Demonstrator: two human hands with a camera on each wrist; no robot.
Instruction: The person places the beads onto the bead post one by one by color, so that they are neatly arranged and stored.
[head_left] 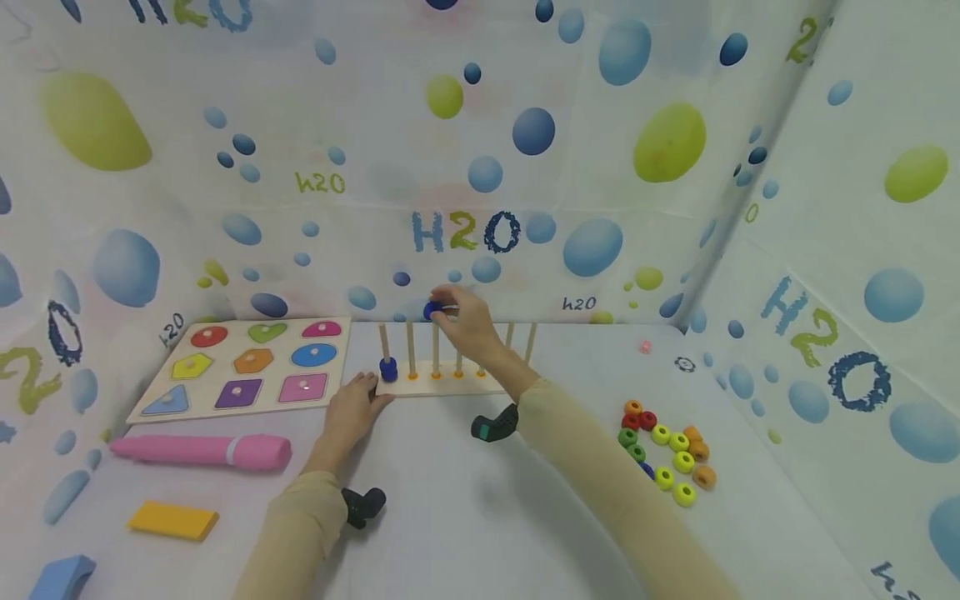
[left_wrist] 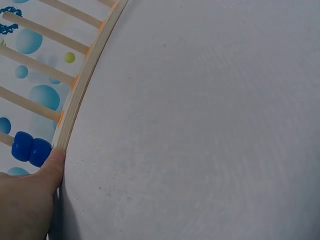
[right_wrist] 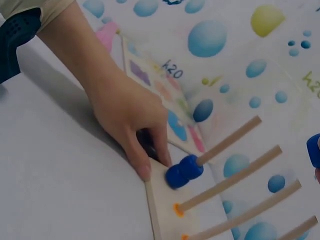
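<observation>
A wooden peg stand [head_left: 416, 388] with a row of upright pegs is on the table in front of the patterned backdrop. My left hand [head_left: 351, 418] grips its left end, the thumb against the front edge and the fingers round the corner. Two blue beads [right_wrist: 184, 171] are stacked on the leftmost peg, beside that hand. Between thumb and fingertips, my right hand [head_left: 471, 323] pinches another blue bead [head_left: 431, 311], which overlaps the top of the third peg in the head view. Only a part of this bead shows at the right edge of the right wrist view.
Loose beads [head_left: 683, 462] in yellow, orange, red, green and blue lie at the right. A shape puzzle board [head_left: 277, 385] stands left of the stand. Nearer on the left are a pink marker-shaped object [head_left: 180, 450], a yellow block [head_left: 173, 521] and a blue block [head_left: 62, 577].
</observation>
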